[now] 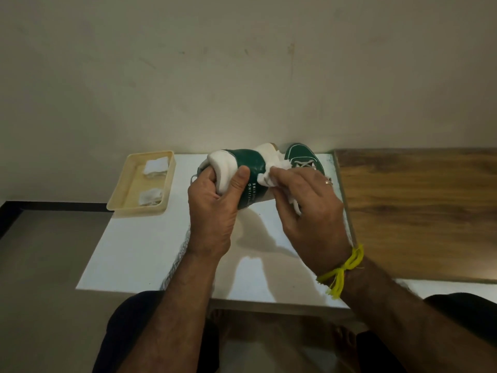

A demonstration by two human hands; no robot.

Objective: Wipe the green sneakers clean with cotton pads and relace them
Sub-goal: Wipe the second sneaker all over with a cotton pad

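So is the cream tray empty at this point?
No, the cream tray on the white table holds two white cotton pads, one toward its far end and one nearer.

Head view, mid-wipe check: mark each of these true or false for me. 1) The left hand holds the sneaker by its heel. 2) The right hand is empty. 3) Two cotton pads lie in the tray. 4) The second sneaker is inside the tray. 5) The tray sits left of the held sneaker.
1) True: the left hand grips the held sneaker at its white heel end.
2) False: the right hand presses a cotton pad against the sneaker's side.
3) True: two spare pads lie in the tray.
4) False: the second sneaker stands on the white table, behind the right hand.
5) True.
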